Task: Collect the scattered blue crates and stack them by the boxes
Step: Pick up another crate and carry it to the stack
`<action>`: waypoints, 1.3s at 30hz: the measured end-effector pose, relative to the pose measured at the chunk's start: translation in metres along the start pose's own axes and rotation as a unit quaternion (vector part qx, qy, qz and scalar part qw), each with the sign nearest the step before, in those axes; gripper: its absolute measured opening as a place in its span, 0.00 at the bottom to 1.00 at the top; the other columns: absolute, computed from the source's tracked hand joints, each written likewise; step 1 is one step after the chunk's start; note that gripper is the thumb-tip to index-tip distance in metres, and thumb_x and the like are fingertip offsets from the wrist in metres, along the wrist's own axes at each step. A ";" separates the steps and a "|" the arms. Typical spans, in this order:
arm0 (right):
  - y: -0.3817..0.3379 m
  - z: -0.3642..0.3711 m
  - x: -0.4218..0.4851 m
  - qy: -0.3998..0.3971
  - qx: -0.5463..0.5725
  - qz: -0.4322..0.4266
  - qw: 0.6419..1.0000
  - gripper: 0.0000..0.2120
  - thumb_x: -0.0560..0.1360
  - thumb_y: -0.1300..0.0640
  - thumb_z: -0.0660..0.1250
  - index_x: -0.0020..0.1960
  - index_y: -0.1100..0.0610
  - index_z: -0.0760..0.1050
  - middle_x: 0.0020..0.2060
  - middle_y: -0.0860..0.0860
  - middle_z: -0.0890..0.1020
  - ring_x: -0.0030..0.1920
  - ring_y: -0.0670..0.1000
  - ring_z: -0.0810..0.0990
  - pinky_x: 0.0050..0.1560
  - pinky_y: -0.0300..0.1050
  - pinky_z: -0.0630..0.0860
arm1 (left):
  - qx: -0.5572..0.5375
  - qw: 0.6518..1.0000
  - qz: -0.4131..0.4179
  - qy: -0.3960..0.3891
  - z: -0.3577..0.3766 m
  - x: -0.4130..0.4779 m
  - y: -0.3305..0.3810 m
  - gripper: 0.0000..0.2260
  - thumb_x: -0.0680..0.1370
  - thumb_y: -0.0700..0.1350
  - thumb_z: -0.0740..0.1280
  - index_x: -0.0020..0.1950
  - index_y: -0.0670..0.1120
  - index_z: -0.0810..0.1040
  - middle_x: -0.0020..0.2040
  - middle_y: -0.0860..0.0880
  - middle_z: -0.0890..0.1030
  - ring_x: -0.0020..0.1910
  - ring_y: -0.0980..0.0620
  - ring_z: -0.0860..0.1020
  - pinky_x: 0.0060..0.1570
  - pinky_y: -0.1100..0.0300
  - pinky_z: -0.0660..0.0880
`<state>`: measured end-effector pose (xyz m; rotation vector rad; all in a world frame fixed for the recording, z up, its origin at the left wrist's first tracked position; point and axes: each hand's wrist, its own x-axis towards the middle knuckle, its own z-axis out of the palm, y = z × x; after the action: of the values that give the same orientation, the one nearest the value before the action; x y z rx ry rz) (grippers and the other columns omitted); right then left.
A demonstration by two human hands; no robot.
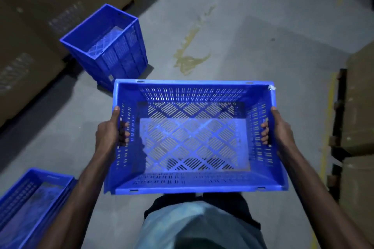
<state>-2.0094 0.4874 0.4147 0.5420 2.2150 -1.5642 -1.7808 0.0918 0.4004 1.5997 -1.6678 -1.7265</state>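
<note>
I carry an empty blue slotted crate (192,137) in front of my waist, above the floor. My left hand (110,129) grips its left end wall, fingers curled through the handle slot. On the opposite end wall my right hand (277,127) grips the same way. A tall stack of blue crates (107,44) stands on the floor ahead to the left, against the large cardboard boxes (40,16). Another blue crate (30,204) sits at the lower left, partly cut off by the frame and by my left arm.
Grey concrete floor (253,26) with a yellowish stain (190,54) lies ahead. More cardboard boxes (360,107) sit on a dark pallet at the right, behind a yellow floor line (328,117).
</note>
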 end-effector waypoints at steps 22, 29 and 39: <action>-0.356 0.312 0.399 -0.193 -0.080 -0.038 0.977 0.34 0.69 0.26 0.64 0.38 0.59 0.76 0.23 0.55 0.73 0.20 0.53 0.70 0.24 0.42 0.68 | -0.058 0.980 -0.031 0.188 0.145 0.308 0.251 0.34 0.74 0.73 0.62 0.43 0.41 0.83 0.33 0.40 0.82 0.24 0.45 0.76 0.29 0.57 0.71; -0.459 0.436 0.464 -0.271 -0.116 -0.068 0.953 0.36 0.63 0.23 0.66 0.38 0.59 0.77 0.24 0.54 0.73 0.22 0.54 0.70 0.25 0.43 0.69 | -0.075 0.964 -0.033 0.254 0.148 0.376 0.305 0.34 0.78 0.74 0.56 0.45 0.45 0.84 0.32 0.44 0.82 0.27 0.45 0.78 0.31 0.55 0.73; -0.552 0.663 0.498 -0.356 -0.196 -0.106 0.908 0.36 0.62 0.22 0.68 0.38 0.58 0.78 0.26 0.56 0.76 0.24 0.55 0.72 0.29 0.45 0.71 | -0.117 0.929 -0.066 0.344 0.094 0.513 0.336 0.31 0.79 0.71 0.58 0.47 0.44 0.84 0.33 0.43 0.83 0.31 0.43 0.80 0.36 0.53 0.76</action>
<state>-2.6640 -0.2624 0.3973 -0.3560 1.9390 -1.0952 -2.2027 -0.3636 0.3920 1.9196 -0.9970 -1.1400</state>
